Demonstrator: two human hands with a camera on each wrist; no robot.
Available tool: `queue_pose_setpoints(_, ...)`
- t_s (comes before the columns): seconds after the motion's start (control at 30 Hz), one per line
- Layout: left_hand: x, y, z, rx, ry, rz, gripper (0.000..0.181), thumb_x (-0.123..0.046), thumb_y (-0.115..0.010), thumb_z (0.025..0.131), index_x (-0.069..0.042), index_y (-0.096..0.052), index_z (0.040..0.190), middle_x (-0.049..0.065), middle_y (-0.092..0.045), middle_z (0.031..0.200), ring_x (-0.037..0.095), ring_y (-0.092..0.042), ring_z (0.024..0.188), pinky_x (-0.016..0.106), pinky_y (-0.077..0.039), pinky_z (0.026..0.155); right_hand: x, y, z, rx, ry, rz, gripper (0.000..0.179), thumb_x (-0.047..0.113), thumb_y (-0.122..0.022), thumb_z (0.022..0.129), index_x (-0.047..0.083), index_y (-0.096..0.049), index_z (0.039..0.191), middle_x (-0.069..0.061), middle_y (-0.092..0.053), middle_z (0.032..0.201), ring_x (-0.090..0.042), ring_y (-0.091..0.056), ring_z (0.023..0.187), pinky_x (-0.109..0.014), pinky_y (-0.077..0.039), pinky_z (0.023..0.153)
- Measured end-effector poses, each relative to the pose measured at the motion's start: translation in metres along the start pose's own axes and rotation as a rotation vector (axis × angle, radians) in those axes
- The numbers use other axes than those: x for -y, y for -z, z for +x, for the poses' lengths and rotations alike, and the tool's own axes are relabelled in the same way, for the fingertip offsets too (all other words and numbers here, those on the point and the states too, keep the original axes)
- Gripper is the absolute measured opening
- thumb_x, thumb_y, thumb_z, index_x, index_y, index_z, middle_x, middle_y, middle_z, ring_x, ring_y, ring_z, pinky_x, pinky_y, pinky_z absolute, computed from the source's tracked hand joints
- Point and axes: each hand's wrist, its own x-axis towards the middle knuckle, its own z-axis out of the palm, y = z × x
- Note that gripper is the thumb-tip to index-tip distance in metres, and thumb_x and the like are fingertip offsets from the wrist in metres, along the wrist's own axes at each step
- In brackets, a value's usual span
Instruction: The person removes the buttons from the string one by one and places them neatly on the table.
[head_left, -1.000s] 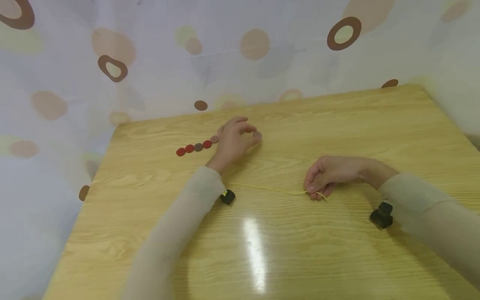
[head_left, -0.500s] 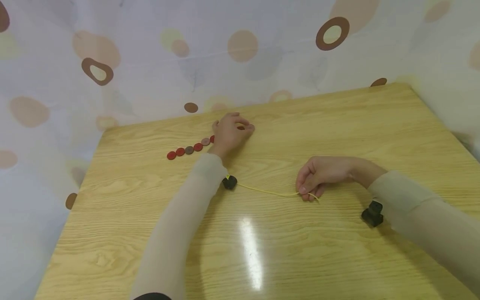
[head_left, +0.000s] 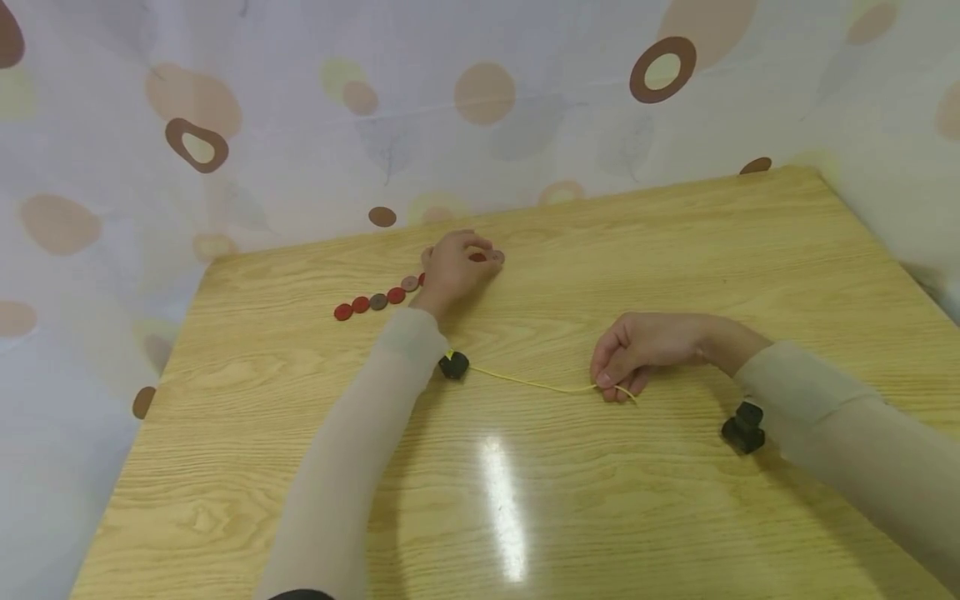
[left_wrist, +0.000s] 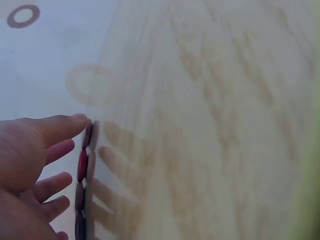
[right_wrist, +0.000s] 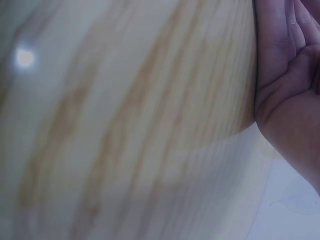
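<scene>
A slanting row of flat round buttons, red, grey and pinkish, lies on the table, partly covered by my left hand. At the row's right end, that hand's thumb and forefinger pinch a pale pink button, beside a red one. From the left wrist view, the thumb tip meets the end of the button row, with the other fingers alongside. My right hand pinches a thin yellow string near its free end. The string runs left and passes out of sight behind the left wrist camera.
The wooden table meets a patterned curtain at its back edge. Black wrist cameras hang under both sleeves, the left camera over the string and the right camera low over the tabletop.
My left hand has brought the pink button to the right end of the row, where a red one now shows too. The right hand keeps its grip on the string. The head view shifted slightly.
</scene>
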Motion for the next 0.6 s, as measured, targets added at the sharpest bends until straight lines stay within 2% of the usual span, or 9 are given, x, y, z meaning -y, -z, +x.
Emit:
queue_pose_setpoints(0.1,-0.002,0.007,-0.005,0.01,0.022,-0.05,0.037,-0.037,-0.073,0.093,-0.016,-0.071,0.124,0.002,-0.05,0.149,0.025,-0.036,0.143,0.057,-0.008,0.115,0.0,0.001,0.002,0.001,0.004,-0.008,0.02,0.014,-0.072,0.093,-0.004,-0.071,0.101,-0.014,-0.073,0.091,-0.018,-0.068,0.08,-0.031,-0.057,0.072)
queue_pose_setpoints(0.27,-0.005,0.031,-0.028,0.005,0.051,-0.178,0.044,-0.044,-0.069,0.094,-0.018,-0.067,0.13,-0.004,-0.041,0.156,0.028,-0.026,0.148,0.053,-0.024,0.115,-0.002,0.003,0.004,-0.007,0.01,-0.025,0.02,0.014,-0.072,0.093,-0.004,-0.071,0.102,-0.015,-0.072,0.09,-0.018,-0.068,0.081,-0.031,-0.057,0.072)
queue_pose_setpoints(0.33,-0.003,0.041,-0.041,-0.01,0.013,-0.19,0.042,-0.043,-0.066,0.097,-0.017,-0.067,0.13,-0.003,-0.042,0.155,0.025,-0.028,0.147,0.049,-0.031,0.113,-0.004,0.004,0.002,-0.013,0.012,-0.026,0.02,0.013,-0.072,0.093,-0.004,-0.071,0.102,-0.014,-0.072,0.09,-0.018,-0.068,0.08,-0.03,-0.057,0.071)
queue_pose_setpoints(0.4,0.003,0.052,-0.057,-0.021,-0.033,-0.203,0.039,-0.04,-0.064,0.099,-0.015,-0.068,0.129,0.001,-0.043,0.155,0.024,-0.029,0.147,0.05,-0.032,0.113,-0.008,0.005,-0.001,-0.015,0.017,-0.021,0.02,0.013,-0.071,0.093,-0.005,-0.07,0.103,-0.014,-0.072,0.089,-0.017,-0.068,0.08,-0.03,-0.057,0.071)
queue_pose_setpoints(0.5,0.016,0.068,-0.081,-0.025,-0.047,-0.217,0.039,-0.04,-0.065,0.099,-0.015,-0.068,0.128,0.002,-0.046,0.153,0.023,-0.031,0.146,0.053,-0.032,0.112,-0.013,0.006,-0.007,-0.015,0.027,-0.017,0.019,0.011,-0.07,0.094,-0.006,-0.069,0.103,-0.014,-0.071,0.088,-0.017,-0.068,0.078,-0.029,-0.057,0.07)
queue_pose_setpoints(0.6,0.035,0.084,-0.107,-0.037,-0.031,-0.23,0.039,-0.04,-0.065,0.099,-0.013,-0.069,0.127,0.004,-0.049,0.15,0.026,-0.032,0.145,0.058,-0.029,0.112,-0.016,0.008,-0.015,-0.006,0.056,-0.043,0.02,0.011,-0.07,0.095,-0.006,-0.069,0.104,-0.014,-0.071,0.088,-0.017,-0.068,0.076,-0.03,-0.057,0.067)
